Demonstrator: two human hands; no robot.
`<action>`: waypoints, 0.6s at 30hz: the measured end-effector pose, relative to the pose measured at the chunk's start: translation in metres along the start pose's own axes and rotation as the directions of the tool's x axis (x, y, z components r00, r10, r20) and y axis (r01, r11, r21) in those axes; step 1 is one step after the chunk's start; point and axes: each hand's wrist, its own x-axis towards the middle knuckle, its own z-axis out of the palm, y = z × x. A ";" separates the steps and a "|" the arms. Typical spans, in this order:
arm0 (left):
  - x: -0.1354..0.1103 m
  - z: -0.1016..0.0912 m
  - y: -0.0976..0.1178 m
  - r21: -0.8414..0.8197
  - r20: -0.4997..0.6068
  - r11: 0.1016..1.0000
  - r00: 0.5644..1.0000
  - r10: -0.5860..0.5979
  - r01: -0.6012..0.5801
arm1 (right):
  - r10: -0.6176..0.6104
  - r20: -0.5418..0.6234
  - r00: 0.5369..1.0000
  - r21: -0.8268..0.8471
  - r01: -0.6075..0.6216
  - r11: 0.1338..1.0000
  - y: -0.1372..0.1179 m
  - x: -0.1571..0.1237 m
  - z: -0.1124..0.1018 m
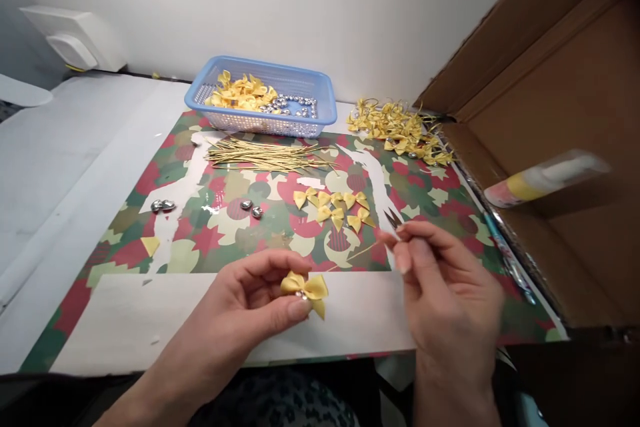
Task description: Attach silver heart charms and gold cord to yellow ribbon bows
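My left hand [260, 310] is closed, pinching a yellow ribbon bow [313, 288] between thumb and fingers. Small shiny silver bits show at the bow's middle, partly covered by the thumb. To its right, my right hand [445, 287] is closed on small scissors [393, 216], with two dark pointed blades sticking out past the fingertips; their handles are hidden. A thin yellow cord [363, 251] runs from near the right fingertips toward the left. Beyond the hands, several yellow bows [333, 203] lie in two rows on the patterned mat [270, 240].
A blue basket [260, 123] holds yellow bows and silver beads. Before it lie gold cords [270, 155]; to its right is a heap of cord-tied bows [400, 130]. Silver beads [251, 208] sit on the mat. A cardboard box [560, 120], glue bottle [540, 180] and pens [510, 260] are right.
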 end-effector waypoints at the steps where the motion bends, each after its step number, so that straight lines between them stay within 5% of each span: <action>1: 0.000 -0.001 -0.001 0.017 -0.011 0.999 0.999 0.040 -0.040 | 0.050 0.095 0.994 -0.034 -0.047 0.998 0.000 -0.006 0.002; 4: -0.001 -0.002 -0.005 0.067 -0.043 0.985 0.985 0.164 -0.161 | 0.174 0.372 0.912 -0.116 -0.140 0.983 0.000 -0.020 0.007; 7: -0.002 -0.001 -0.006 0.053 -0.003 0.980 0.981 0.194 -0.194 | 0.186 0.480 0.858 -0.175 -0.114 0.978 -0.002 -0.024 0.012; 10: -0.002 0.000 -0.006 -0.044 0.109 0.993 0.987 0.117 -0.113 | 0.170 0.544 0.822 -0.191 -0.075 0.979 -0.003 -0.021 0.014; 16: 0.001 -0.001 -0.008 -0.196 0.325 0.975 0.945 -0.041 0.109 | 0.155 0.776 0.611 -0.172 -0.030 0.985 -0.014 -0.011 0.013; 18: 0.004 -0.002 -0.009 -0.194 0.349 0.972 0.936 -0.056 0.130 | 0.134 0.791 0.597 -0.159 -0.011 0.987 -0.018 -0.009 0.015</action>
